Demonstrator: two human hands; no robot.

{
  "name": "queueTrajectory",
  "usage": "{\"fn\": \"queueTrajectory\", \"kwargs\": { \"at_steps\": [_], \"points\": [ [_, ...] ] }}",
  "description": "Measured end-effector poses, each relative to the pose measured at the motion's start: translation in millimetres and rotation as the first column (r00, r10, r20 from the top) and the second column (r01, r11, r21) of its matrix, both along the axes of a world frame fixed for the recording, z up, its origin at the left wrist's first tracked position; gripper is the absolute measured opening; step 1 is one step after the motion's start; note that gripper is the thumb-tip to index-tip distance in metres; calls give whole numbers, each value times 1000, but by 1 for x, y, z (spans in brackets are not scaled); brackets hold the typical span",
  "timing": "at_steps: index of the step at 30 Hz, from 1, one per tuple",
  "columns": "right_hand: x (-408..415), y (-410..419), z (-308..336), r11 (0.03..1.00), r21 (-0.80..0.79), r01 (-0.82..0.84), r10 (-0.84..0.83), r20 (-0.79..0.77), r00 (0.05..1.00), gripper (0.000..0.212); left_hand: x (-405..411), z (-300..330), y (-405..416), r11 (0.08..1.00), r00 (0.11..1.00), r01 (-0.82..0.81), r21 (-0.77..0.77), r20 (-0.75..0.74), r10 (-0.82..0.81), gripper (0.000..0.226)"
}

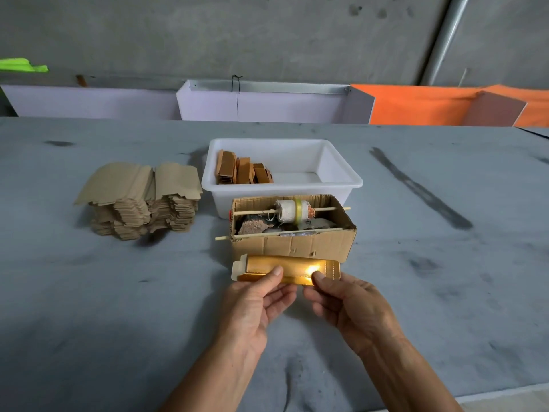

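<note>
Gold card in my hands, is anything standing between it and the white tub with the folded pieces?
Yes. The open cardboard box sits directly between the gold card and the white tub, with a spool on a stick across its top. The card would likely have to go over or around it.

A small packing or assembly workshop: bare concrete walls [237,31], a grey, smudged work surface [118,292], a tall stack of flat die-cut cardboard blanks [139,200], and a white plastic tub [335,179] holding finished folded brown pieces [243,171].
</note>
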State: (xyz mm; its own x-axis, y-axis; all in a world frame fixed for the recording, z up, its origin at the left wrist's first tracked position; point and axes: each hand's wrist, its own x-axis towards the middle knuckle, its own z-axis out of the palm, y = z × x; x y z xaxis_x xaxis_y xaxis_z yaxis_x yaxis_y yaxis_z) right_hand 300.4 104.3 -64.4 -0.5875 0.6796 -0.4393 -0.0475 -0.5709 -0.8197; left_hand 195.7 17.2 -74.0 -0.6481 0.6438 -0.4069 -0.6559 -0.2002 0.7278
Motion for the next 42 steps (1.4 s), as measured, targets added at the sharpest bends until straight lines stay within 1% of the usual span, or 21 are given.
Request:
{"fn": "queueTrajectory", "kwargs": {
  "at_steps": [3,6,8,10,12,15,17,18,20,22,25,28,31,33,35,38,40,42],
  "points": [
    [1,4,2,999,22,-23,22,24,999,12,-3,-3,3,1000,1000,-11,-6,0,11,4],
    [2,9,7,995,93,-44,35,94,995,15,-6,-4,6,1000,1000,-22,-3,-6,22,5],
    [3,13,13,983,173,-62,28,190,981,15,-8,-5,8,1000,999,-29,-2,-13,29,5],
    [5,19,20,948,312,-68,-31,301,953,13,-9,-6,9,1000,1000,-20,-5,-23,19,4],
    [7,26,29,869,492,-50,-144,349,926,13,-9,-6,9,1000,999,-8,-12,-36,7,7],
    [5,36,44,681,729,-72,-272,344,899,19,-10,-7,10,999,998,-3,-37,-59,1,19],
    [-2,42,54,552,821,-146,-288,352,891,18,-11,-7,11,999,998,-1,-46,-67,-2,20],
    [-6,45,59,506,842,-188,-281,367,887,18,-11,-8,11,999,998,1,-48,-69,-5,20],
    [-17,52,67,453,847,-279,-253,422,871,23,-12,-9,12,998,998,16,-57,-68,-20,18],
    [-27,58,74,433,813,-389,-211,512,833,27,-12,-11,12,997,998,24,-68,-49,-27,16],
    [-42,67,84,445,732,-516,-158,631,759,24,-11,-13,11,998,999,29,-63,-42,-31,9],
    [-54,72,92,459,634,-623,-94,731,675,17,-12,-14,11,999,999,26,-47,-41,-28,10],
    [-64,74,97,479,556,-680,-50,790,610,19,-14,-14,12,999,999,22,-35,-38,-24,15],
    [-69,73,99,495,499,-711,-29,828,560,14,-14,-13,12,999,999,25,-28,-42,-26,17],
    [-73,72,100,490,453,-745,-12,858,514,14,-15,-12,13,1000,998,24,-19,-50,-24,21],
    [-78,69,97,469,428,-773,-13,878,478,18,-15,-11,13,1000,998,14,-15,-60,-15,27],
    [-80,68,95,476,412,-777,-15,887,461,23,-15,-11,12,1000,998,11,-20,-63,-12,26],
    [-82,68,94,477,402,-782,-31,897,442,24,-15,-12,11,1000,998,15,-26,-59,-16,22]
  ]
}}
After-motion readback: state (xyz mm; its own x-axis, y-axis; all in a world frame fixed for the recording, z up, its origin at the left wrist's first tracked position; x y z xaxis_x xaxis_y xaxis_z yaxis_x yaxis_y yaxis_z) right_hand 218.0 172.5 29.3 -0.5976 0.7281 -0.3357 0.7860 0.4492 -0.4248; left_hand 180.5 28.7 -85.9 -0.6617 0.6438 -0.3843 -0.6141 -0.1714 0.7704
